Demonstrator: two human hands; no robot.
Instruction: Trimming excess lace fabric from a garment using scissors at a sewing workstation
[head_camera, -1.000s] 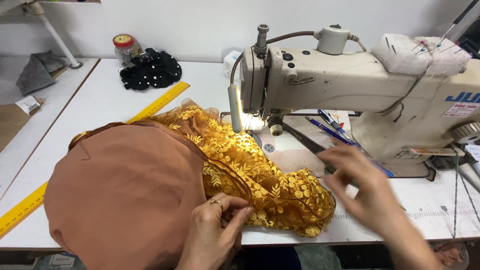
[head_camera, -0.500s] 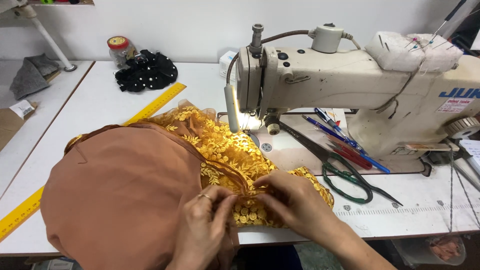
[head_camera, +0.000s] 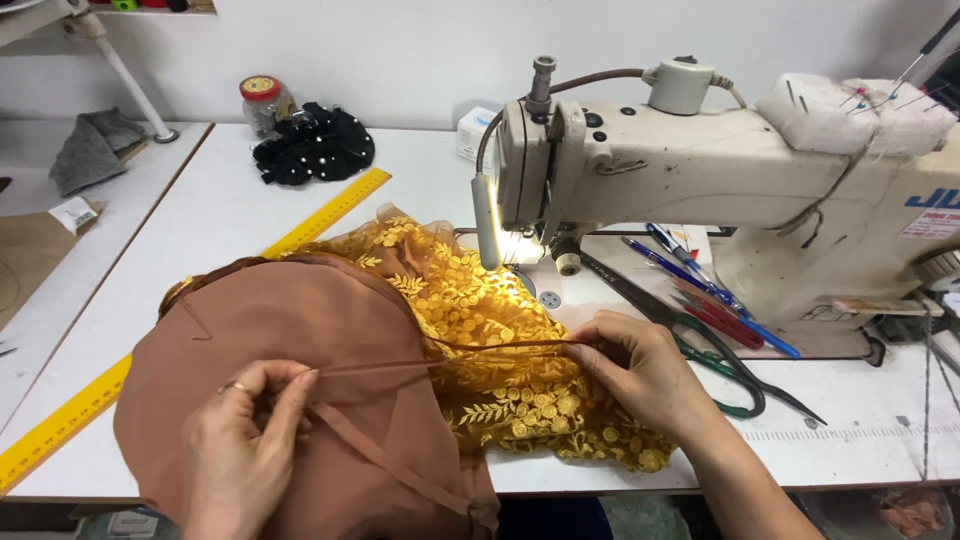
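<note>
On the big white worktop (head_camera: 300, 190) in front of you sits the cream-coloured metal sewing machine (head_camera: 700, 170). It stands at the back right, so its needle end and little lamp point down at the spot where cloth goes. A white pin cushion stuck with pins (head_camera: 860, 110) rests on top of it, close enough to grab.

Spread out near you is the large brown smooth cloth (head_camera: 300, 400), bunched up by your tummy so it does not slide off the edge. Beside it, touching it, lies the golden yellow lace cloth with leaf and dot shapes (head_camera: 500, 370), reaching up to the needle.

A long yellow ruler (head_camera: 310, 225) lies slanted on the left, partly under the brown cloth. The dark scissors with green handles (head_camera: 720, 360) and some blue and red pens (head_camera: 700, 280) wait just right of your right hand. Far back sit a black beaded bundle (head_camera: 315, 155) and a small jar with a red lid (head_camera: 262, 98).

Your two hands hold the thin brown cloth strap (head_camera: 450, 358), which runs between them over both cloths. Your left hand (head_camera: 240, 450) pinches one end with fingertips pressed together. Your right hand (head_camera: 640, 375) pinches the other end, so the strap is pulled straight and tight.
</note>
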